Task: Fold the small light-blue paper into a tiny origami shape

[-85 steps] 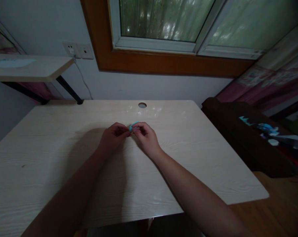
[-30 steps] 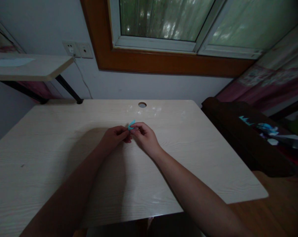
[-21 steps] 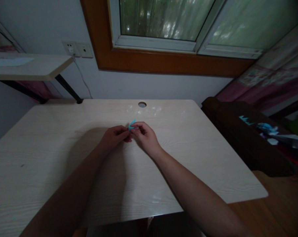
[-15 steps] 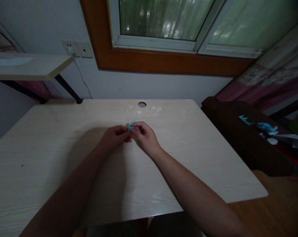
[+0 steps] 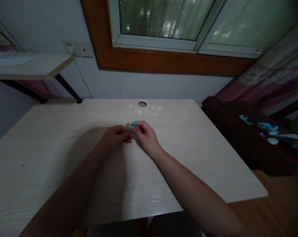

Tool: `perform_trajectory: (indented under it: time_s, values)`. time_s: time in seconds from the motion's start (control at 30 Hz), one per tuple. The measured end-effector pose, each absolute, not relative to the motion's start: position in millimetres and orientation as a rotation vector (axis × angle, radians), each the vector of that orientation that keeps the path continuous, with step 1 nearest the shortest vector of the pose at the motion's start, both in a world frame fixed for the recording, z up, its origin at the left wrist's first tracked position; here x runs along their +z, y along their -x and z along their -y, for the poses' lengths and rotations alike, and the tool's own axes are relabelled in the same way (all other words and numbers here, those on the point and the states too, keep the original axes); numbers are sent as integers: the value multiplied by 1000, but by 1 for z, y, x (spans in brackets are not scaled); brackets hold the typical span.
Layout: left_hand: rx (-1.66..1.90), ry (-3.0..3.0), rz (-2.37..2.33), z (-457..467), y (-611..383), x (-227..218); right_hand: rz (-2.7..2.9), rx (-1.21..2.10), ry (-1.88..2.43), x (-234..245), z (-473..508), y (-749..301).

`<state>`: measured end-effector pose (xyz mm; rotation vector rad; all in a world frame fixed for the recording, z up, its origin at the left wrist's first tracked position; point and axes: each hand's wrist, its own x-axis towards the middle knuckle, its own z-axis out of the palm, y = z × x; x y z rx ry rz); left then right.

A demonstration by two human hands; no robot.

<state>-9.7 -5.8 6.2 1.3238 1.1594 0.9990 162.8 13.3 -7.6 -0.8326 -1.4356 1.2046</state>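
Both of my hands meet over the middle of a pale wooden desk (image 5: pixel 52 144). Between their fingertips is a small turquoise piece (image 5: pixel 131 125), thin and curved, maybe paper or a soft strip. My left hand (image 5: pixel 113 137) pinches its lower end with curled fingers. My right hand (image 5: pixel 144 136) pinches it from the right, thumb and forefinger together. Only the upper tip of the piece shows; the rest is hidden by my fingers.
A round cable hole (image 5: pixel 142 104) lies at the desk's far edge. A raised shelf (image 5: pixel 27 67) on black legs stands at the far left. A dark wooden piece of furniture (image 5: pixel 238 131) with small blue and white items sits to the right. A window is behind.
Since 2.8 s ago the turquoise piece has gone from a rounded loop to a narrower upright tip. My hands have stayed in nearly the same place.
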Motion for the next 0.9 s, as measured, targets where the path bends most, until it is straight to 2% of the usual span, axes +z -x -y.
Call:
perform_trajectory:
  time_s: [0.9]
  values:
    - [952,-1349,-1145,7,9,12,1377,1240,824,-13,-17,-162]
